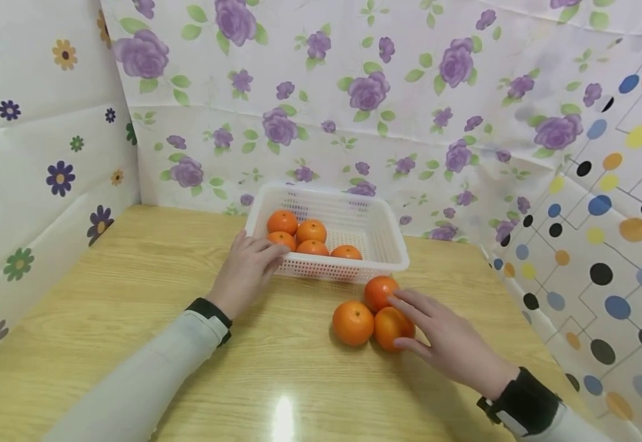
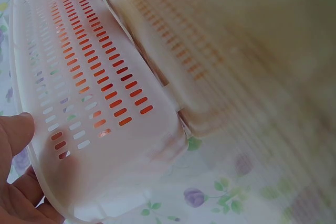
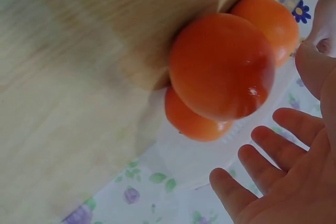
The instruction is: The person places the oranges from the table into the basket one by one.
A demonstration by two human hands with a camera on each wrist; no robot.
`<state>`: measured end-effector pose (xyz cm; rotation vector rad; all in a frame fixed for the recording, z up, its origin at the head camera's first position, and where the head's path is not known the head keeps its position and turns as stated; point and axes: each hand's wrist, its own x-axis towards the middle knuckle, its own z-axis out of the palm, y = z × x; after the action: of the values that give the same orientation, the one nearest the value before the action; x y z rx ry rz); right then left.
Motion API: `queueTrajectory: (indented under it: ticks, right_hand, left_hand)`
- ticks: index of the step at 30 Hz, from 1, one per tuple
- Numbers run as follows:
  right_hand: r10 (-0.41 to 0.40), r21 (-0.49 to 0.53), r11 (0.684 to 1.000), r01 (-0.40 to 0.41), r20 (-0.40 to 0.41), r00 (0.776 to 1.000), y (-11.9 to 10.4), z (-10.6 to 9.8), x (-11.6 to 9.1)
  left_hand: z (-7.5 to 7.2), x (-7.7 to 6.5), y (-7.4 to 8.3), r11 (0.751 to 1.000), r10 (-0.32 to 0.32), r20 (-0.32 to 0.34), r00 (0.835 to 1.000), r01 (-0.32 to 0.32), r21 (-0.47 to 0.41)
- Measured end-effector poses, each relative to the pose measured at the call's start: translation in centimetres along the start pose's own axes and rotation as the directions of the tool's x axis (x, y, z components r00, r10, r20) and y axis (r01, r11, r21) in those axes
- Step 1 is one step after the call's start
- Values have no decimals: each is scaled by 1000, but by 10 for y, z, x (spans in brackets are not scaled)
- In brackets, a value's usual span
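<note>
A white plastic basket (image 1: 392, 239) with slotted sides stands at the back of the table, several oranges (image 1: 311, 231) gathered in its left half. My left hand (image 1: 249, 264) grips its front-left rim; in the left wrist view the thumb (image 2: 18, 132) lies on one side of the rim and the fingers on the other. Three more oranges (image 1: 352, 323) sit close together on the table before the basket's right end. Over the nearest right-hand orange (image 3: 223, 66) reaches my right hand (image 1: 448, 337), its fingers spread and relaxed. In the right wrist view they look apart from the fruit.
The light wood table (image 1: 149, 276) is bounded by a purple-flowered cloth (image 1: 321, 92) behind, a daisy-patterned cloth (image 1: 39, 153) at left and a dotted cloth (image 1: 602, 245) at right. A bright reflection lies on the table's front part.
</note>
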<state>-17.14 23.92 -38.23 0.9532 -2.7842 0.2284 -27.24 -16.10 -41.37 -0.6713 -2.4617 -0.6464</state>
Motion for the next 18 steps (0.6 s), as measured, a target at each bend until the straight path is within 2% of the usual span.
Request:
queueTrajectory:
  ticks: [18]
  right_hand:
    - [47,33,998,-48,39,998,-2,13,-8]
  left_hand:
    - [1,0,0,1000,1,-3,1000,-1,7]
